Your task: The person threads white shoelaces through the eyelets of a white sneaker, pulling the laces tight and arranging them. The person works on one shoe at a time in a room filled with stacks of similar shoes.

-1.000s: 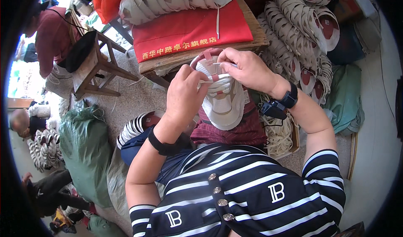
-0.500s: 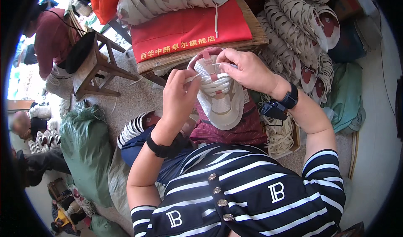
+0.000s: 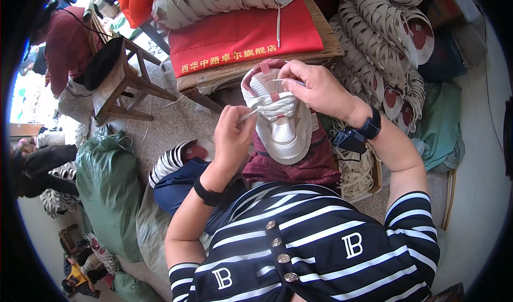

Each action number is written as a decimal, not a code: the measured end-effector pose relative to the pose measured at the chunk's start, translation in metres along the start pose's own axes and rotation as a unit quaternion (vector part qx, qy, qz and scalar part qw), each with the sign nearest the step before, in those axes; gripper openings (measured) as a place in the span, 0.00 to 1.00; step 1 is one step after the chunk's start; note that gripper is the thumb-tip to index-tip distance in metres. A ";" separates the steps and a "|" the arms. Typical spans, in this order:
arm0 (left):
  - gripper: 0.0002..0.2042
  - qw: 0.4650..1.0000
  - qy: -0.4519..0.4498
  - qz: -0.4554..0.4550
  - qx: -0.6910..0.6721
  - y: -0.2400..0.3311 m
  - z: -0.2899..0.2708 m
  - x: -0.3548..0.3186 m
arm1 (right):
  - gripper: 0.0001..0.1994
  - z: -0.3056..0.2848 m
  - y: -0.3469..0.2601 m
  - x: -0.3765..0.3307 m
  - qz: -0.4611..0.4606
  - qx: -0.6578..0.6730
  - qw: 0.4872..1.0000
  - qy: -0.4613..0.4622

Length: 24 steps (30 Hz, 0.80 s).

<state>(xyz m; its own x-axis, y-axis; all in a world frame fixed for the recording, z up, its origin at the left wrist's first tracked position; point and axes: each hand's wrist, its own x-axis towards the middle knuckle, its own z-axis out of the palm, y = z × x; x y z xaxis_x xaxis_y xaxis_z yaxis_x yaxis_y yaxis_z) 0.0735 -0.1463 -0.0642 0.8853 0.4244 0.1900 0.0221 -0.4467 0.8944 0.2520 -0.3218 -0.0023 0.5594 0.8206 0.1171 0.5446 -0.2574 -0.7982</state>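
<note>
A white sneaker upper (image 3: 290,153) with a pinkish-red collar lies in front of me, toe toward my body, over dark red striped cloth (image 3: 299,172). White shoelaces (image 3: 279,108) cross its throat below the mesh tongue. At the shoe's left edge my left hand (image 3: 233,136) is closed, pinching a stretch of lace that runs to the eyelets. My right hand (image 3: 318,91) is over the right side of the collar, with thumb and forefinger pinched on a thin lace end (image 3: 279,80).
Just beyond the shoe stands a wooden table (image 3: 330,41) with a red cloth bag (image 3: 240,37) and a row of nested shoes (image 3: 214,0). Stacked shoes (image 3: 374,35) rise at right, above a box of laces (image 3: 357,176). A green sack (image 3: 109,195) and a wooden stool (image 3: 125,83) stand left.
My left hand has dropped toward me along the shoe's left side, keeping its pinch on the lace. The right hand has barely moved. At far left, a person's dark-clothed limb has shifted upward.
</note>
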 end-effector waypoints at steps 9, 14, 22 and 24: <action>0.06 1.000 0.004 -0.018 -0.021 -0.006 0.001 -0.004 | 0.10 -0.002 -0.011 -0.001 0.046 0.026 0.999 -0.008; 0.05 0.999 0.005 -0.011 -0.045 -0.007 0.000 -0.007 | 0.08 0.001 -0.003 -0.002 0.022 0.039 0.999 -0.002; 0.03 0.987 0.029 -0.036 -0.153 0.001 -0.012 -0.009 | 0.08 -0.001 -0.003 -0.001 0.007 0.012 1.000 -0.006; 0.04 0.997 0.031 0.028 -0.070 0.004 -0.012 -0.005 | 0.09 -0.001 -0.001 -0.001 -0.024 -0.021 0.999 -0.003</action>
<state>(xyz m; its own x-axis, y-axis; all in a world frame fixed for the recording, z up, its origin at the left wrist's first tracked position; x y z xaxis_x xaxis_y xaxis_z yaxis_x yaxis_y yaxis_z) 0.0637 -0.1404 -0.0565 0.8534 0.4511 0.2611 -0.0944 -0.3588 0.9286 0.2518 -0.3225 -0.0014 0.5281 0.8356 0.1514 0.5970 -0.2385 -0.7660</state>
